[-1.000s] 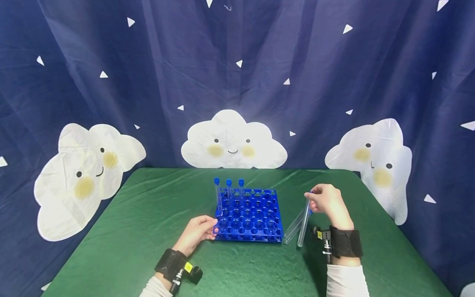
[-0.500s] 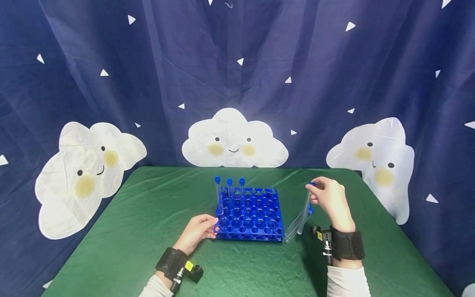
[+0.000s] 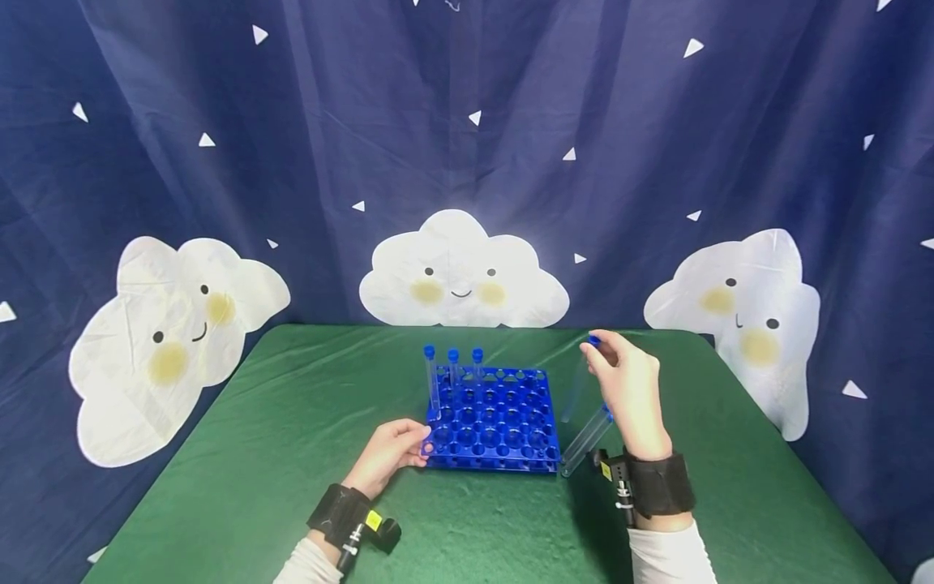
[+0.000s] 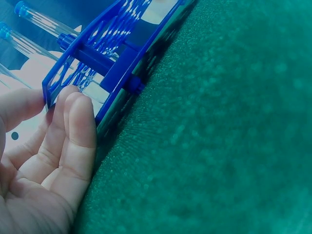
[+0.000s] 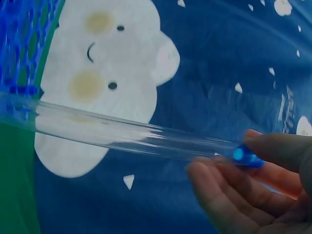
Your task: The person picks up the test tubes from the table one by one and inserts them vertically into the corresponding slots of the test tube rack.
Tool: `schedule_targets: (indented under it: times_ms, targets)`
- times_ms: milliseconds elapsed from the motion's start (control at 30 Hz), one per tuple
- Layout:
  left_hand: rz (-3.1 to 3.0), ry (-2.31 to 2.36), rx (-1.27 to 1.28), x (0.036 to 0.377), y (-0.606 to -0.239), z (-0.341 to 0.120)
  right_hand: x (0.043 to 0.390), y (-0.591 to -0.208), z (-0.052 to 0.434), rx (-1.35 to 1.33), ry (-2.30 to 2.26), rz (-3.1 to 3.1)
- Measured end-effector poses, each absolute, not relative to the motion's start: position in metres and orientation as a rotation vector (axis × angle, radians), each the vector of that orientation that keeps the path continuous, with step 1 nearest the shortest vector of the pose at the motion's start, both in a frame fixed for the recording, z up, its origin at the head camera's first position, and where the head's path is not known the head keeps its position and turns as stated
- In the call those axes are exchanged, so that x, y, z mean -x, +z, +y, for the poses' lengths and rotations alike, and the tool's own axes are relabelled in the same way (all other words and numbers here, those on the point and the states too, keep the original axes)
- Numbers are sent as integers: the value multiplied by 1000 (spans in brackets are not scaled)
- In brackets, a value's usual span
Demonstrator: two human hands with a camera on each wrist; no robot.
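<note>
The right hand (image 3: 627, 385) pinches a capped test tube (image 5: 126, 132) by its blue top, lifted beside the blue rack (image 3: 490, 422) that the left hand's (image 3: 387, 454) fingers steady; its seemingly slick glass could slip onto the green-clothed table (image 3: 292, 454) before a cloud-print curtain (image 3: 460, 162).

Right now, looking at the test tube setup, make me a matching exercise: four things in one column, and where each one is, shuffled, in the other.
1. left hand
2. right hand
3. three capped test tubes
4. loose test tube

A. standing in the rack's far row
B. lying on the green cloth beside the rack
C. touching the blue test tube rack at its near left corner
D. pinching a test tube by its blue cap

Pairs: 1-C, 2-D, 3-A, 4-B
</note>
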State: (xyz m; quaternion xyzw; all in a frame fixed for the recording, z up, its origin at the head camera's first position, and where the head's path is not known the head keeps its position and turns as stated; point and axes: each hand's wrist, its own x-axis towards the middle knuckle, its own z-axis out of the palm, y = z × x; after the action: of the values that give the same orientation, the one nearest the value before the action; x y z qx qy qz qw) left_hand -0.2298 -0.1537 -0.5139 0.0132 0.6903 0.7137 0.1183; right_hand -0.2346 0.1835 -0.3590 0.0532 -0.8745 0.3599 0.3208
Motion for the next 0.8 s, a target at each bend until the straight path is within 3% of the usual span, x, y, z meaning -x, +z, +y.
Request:
schedule_targets:
  times_ms: [800]
  targets:
    - [2007, 2104, -30, 233, -518, -154, 237, -389, 115, -475, 974, -2093]
